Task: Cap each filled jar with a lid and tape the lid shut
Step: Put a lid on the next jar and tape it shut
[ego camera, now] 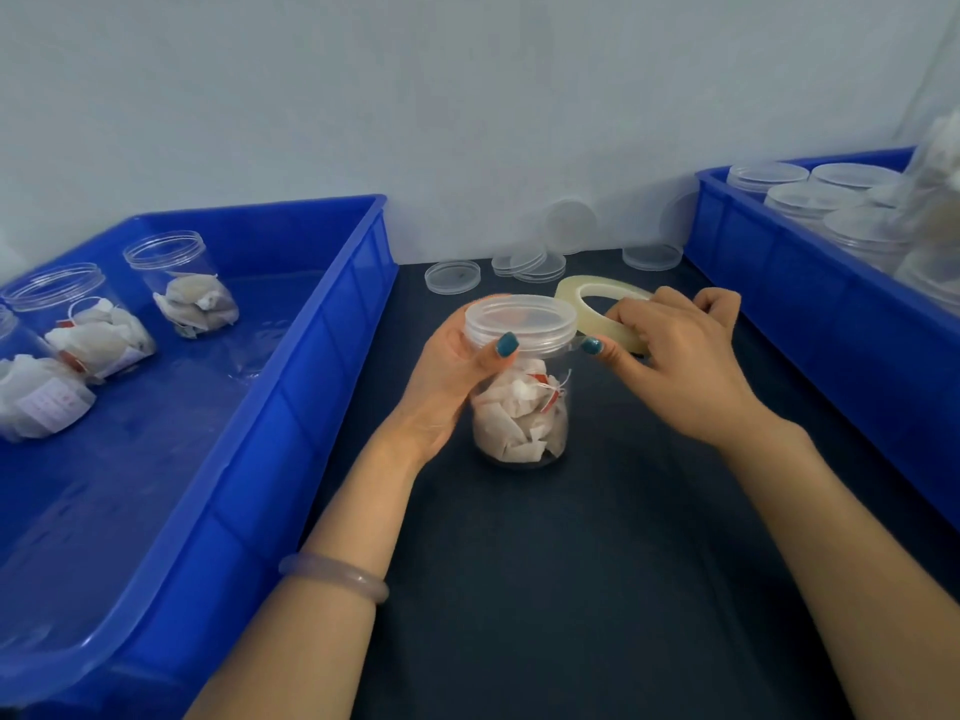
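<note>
A clear, round plastic jar (519, 413) stuffed with crumpled white tea bags stands upright mid-worktop (597, 563), a dark matte surface. The translucent ribbed lid (521, 322) sits on it. The left hand (447, 381) wraps the jar's shoulder, its thumb on the lid's rim. The right hand (675, 366), at the jar's 3 o'clock, has its fingers (717, 304) curled round a glossy yellowish tape roll (592, 296). Loose lids (452, 276) lie at 12 o'clock. A smooth blue bin (270, 407) at 9 o'clock holds open jars (179, 283).
</note>
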Demonstrator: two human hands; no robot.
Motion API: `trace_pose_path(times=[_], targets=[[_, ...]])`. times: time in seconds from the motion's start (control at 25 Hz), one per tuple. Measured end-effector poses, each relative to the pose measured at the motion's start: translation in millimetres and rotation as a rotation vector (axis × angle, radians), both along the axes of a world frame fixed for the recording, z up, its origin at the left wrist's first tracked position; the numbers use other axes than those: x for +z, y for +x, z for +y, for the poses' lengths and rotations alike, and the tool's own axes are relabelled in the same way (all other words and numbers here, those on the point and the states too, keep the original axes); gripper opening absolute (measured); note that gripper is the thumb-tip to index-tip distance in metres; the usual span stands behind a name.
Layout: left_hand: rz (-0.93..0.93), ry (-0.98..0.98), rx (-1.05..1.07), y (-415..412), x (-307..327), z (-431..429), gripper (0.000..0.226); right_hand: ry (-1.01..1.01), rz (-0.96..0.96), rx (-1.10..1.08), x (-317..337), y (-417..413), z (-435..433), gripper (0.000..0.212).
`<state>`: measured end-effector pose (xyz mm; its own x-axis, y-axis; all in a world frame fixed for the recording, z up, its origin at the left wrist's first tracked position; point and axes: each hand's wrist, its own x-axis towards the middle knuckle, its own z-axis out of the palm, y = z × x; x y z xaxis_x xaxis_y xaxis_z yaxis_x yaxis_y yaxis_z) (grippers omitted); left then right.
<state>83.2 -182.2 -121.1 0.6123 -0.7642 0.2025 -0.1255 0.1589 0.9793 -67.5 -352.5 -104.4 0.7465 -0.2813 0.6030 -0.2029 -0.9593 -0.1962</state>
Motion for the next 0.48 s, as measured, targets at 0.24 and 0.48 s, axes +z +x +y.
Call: trace_pose_path(times=[0.24,0.48], targets=[[0.066,-0.023,0.038,-0.3,-1.0,-7.1,0.107,-0.011,-0.018,-0.100,3.8,-5.2,-6.9,0.065],[0.051,0.003,-0.079,0.0,0.5,-6.8,0.112,0.136,0.023,-0.156,2.1,1.4,-7.1,0.076]])
